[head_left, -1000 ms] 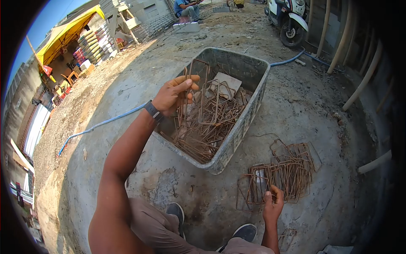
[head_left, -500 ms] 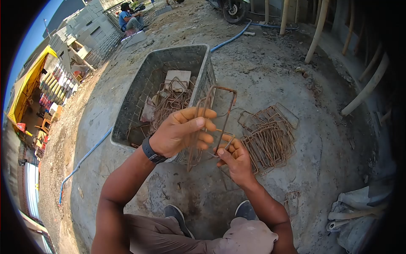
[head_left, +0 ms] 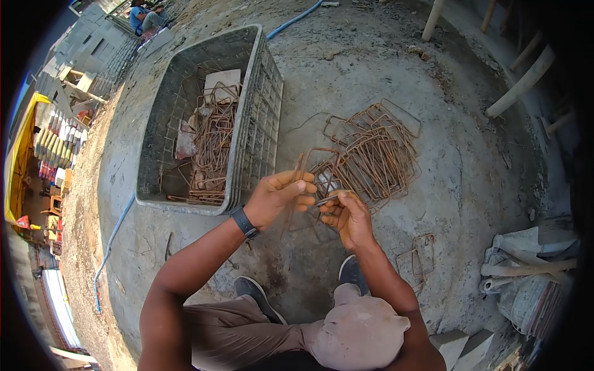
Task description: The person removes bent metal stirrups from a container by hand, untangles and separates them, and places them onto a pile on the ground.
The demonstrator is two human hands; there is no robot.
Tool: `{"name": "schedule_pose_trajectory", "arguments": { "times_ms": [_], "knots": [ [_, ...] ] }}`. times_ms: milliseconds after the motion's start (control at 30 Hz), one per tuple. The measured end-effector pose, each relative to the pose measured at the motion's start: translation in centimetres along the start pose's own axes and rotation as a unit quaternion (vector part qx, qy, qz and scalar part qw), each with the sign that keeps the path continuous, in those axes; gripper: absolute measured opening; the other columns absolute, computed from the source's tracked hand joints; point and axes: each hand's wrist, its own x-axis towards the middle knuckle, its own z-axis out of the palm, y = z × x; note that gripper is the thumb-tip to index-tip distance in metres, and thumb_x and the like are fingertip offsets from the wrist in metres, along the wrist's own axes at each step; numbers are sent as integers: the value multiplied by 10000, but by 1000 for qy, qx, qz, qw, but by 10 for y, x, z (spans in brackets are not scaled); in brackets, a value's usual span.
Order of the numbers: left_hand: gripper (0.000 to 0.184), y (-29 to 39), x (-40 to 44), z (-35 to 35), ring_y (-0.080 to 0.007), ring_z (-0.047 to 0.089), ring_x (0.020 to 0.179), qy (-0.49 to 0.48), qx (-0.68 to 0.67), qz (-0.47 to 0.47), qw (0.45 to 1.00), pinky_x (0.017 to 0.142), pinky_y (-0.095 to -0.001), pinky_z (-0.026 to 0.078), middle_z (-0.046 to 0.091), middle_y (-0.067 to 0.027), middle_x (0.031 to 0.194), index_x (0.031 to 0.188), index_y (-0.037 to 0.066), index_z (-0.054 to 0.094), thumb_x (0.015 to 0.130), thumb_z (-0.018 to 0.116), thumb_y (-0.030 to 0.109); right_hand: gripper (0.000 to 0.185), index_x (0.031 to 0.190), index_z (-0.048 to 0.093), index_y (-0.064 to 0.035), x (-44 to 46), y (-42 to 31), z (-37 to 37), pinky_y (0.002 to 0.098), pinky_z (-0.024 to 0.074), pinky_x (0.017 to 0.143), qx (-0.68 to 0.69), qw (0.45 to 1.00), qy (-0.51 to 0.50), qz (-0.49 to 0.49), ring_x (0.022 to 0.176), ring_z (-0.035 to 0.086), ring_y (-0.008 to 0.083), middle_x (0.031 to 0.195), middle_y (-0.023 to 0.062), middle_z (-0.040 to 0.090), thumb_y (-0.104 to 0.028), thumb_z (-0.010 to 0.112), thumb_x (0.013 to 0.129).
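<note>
Gripping rusted rebar stirrups [head_left: 322, 149] occupied both hands.
The left hand [head_left: 279, 199] curled around the stirrup legs; the right hand [head_left: 349, 217], just beside it at 3 o'clock, pinched a short length of bar. From the hands, a stirrup pile [head_left: 378, 159] lay on the concrete floor [head_left: 461, 204] at 2 o'clock; a plastic crate [head_left: 263, 130] containing bent bars [head_left: 216, 139] stood at 10 o'clock.

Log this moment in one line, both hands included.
left hand: holding bent rods | right hand: pinching rod | crate: more rods, pale slab inside | rod pile: on ground, right of crate
</note>
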Motion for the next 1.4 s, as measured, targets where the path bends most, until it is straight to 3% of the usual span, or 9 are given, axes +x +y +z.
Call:
{"name": "schedule_pose_trajectory", "arguments": {
  "times_ms": [200, 300, 567, 1000, 1300, 1400],
  "knots": [
    [328, -19, 10, -6, -182, 720, 952, 10, -65, -47, 997, 786, -318, 609, 701, -84, 1125, 1310, 40, 587, 1038, 585, 223, 242, 1046, 619, -36, 5, -5, -21, 345, 605, 699, -2, 1000, 19, 13, 854, 714, 226, 913, 97, 660, -276, 602, 1014],
    [315, -22, 12, -13, -169, 716, 913, 13, -95, -54, 994, 753, -311, 598, 697, -63, 1121, 1301, 51, 585, 1043, 575, 231, 265, 1054, 618, -7, 6, -3, -25, 374, 595, 719, 6, 1000, 20, 16, 855, 709, 253, 921, 123, 661, -260, 540, 1042],
    [292, -36, 9, -26, -140, 687, 790, -1, -140, -65, 988, 663, -300, 556, 690, -31, 1051, 1286, 62, 582, 1054, 554, 238, 215, 1073, 617, 10, 9, -8, -36, 378, 605, 753, 3, 1000, 16, -7, 899, 716, 275, 980, 160, 676, -171, 510, 1025],
    [289, -47, 3, -26, -130, 677, 752, -48, -183, -75, 979, 641, -295, 552, 689, -34, 1016, 1281, 62, 582, 1067, 522, 247, 181, 1072, 609, 26, 6, 9, -67, 406, 616, 798, -81, 994, -41, -53, 920, 713, 294, 996, 164, 663, -113, 519, 1000],
    [322, -53, 5, -27, -119, 656, 729, -36, -173, -68, 982, 652, -290, 556, 692, -39, 1011, 1318, 48, 576, 1067, 523, 242, 173, 1057, 611, 24, 5, 3, -76, 394, 620, 785, 10, 995, -81, -55, 908, 712, 294, 990, 167, 660, -105, 519, 989],
    [340, -59, 9, -27, -117, 653, 747, -10, -161, -72, 984, 669, -296, 563, 689, -38, 1024, 1340, 42, 568, 1066, 523, 239, 178, 1045, 616, 28, 7, 6, -84, 403, 621, 775, -17, 995, -73, -65, 904, 710, 284, 976, 164, 663, -105, 515, 982]
  ]
}}
